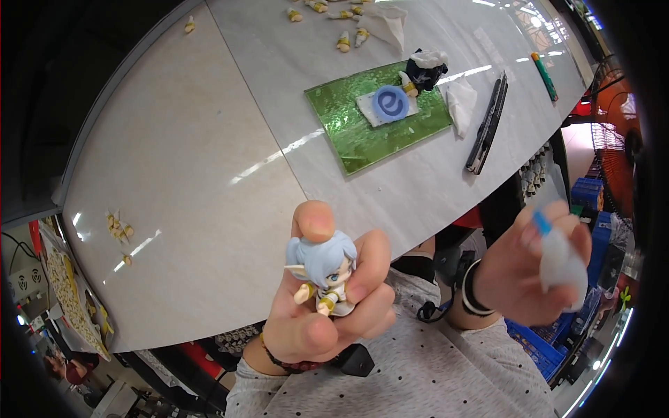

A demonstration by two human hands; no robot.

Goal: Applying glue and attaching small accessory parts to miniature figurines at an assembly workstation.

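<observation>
My left hand [327, 299] is raised close to the camera and grips a small toy figure [323, 270] with pale blue hair, pointed ears and a white outfit. The fingers wrap around its body, and the thumb rests above its head. Off to the right, my right hand [526, 272] holds a small white object with a blue tip [557, 258], blurred by motion. A black and white band sits on that wrist.
On the white table [209, 139] lies a green cutting mat [362, 132] bearing a blue round disc [391, 103] and a dark figure part [424, 70]. A long black tool [488, 125], a green pen [545, 75], white tissue and small yellowish parts lie around.
</observation>
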